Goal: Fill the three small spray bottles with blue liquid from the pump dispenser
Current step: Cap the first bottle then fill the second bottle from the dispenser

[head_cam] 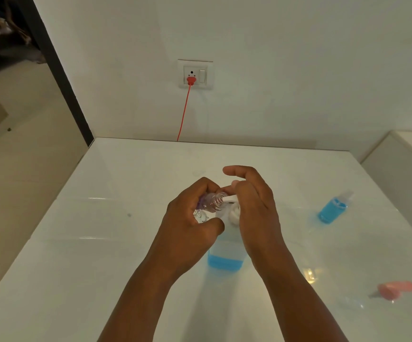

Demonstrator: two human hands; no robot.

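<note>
Hiding pump head (pixel 233 214), right hand (pixel 254 208), bottle (pixel 211 204) half-covered

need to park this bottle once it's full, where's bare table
Bare: the table left of the left hand, and the strip between the hands and the wall. Crowded: right side, with the filled bottle and pink cap, and the dispenser in the middle.

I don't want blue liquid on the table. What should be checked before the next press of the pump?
1. Small clear bottle held in left hand: ok.
2. Its threaded mouth meets the white nozzle: ok.
3. Right hand on the pump head: ok.
4. Blue liquid left in the pump dispenser: ok, low.
5. Level inside the held bottle: cannot tell.
6. Filled blue bottle standing aside, away from the hands: ok.
</note>
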